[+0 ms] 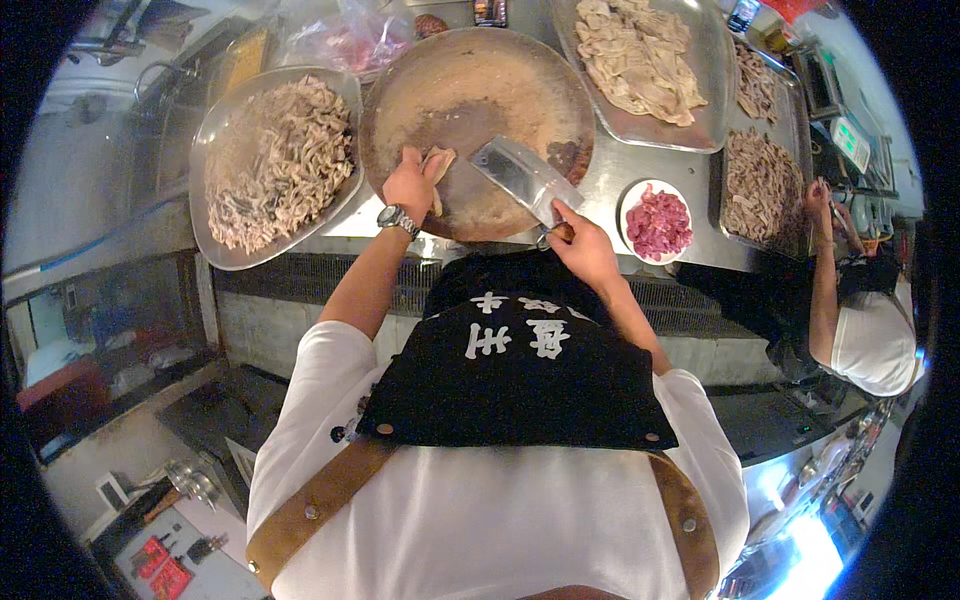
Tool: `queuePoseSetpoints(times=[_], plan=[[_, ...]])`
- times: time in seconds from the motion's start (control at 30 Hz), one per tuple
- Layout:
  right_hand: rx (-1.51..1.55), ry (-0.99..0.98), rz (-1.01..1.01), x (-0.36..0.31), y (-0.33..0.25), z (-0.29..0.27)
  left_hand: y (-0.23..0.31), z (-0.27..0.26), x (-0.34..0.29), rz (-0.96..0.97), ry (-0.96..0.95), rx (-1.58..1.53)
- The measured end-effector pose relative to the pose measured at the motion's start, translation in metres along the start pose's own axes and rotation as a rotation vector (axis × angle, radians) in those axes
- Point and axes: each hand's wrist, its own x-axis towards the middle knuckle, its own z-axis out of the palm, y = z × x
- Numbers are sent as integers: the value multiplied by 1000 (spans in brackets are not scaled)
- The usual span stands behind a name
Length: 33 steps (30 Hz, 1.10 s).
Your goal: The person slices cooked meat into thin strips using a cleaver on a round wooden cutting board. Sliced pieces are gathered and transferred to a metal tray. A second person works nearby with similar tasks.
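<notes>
A round wooden chopping block [480, 85] stands in front of me on the steel counter. Over its left front part my left hand [407, 182], with a watch on the wrist, is closed on a pale strip of meat [437, 165]. My right hand [582, 243] grips the handle of a cleaver [525, 178] at the block's right front edge. The broad blade points up and left across the wood, apart from the strip. Left of the block, a clear tray [205, 225] bears a heap of shredded meat [285, 165].
A white plate of raw red meat [657, 222] sits right of the block. Behind it, a tray [690, 138] holds pale flat pieces [640, 60]. Farther right are a tray of cut meat [762, 185], a scale [850, 143] and another person [870, 335]. A plastic bag [345, 40] lies behind the block.
</notes>
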Motion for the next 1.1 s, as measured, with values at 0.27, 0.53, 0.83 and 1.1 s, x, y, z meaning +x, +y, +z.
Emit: queuePoseSetpoints(times=[0.27,0.53,0.83,1.1], plan=[[-18,27,-14,2,-4,8,-15,6,-4,127,100,-153],[-212,190,-166,15,-25,2,27,33,-2,12,195,-591],[-417,43,-170,-13,-27,-2,21,34,-5,143,265,-314],[-412,0,-153,-25,-22,8,18,38,-5,131,302,-289]])
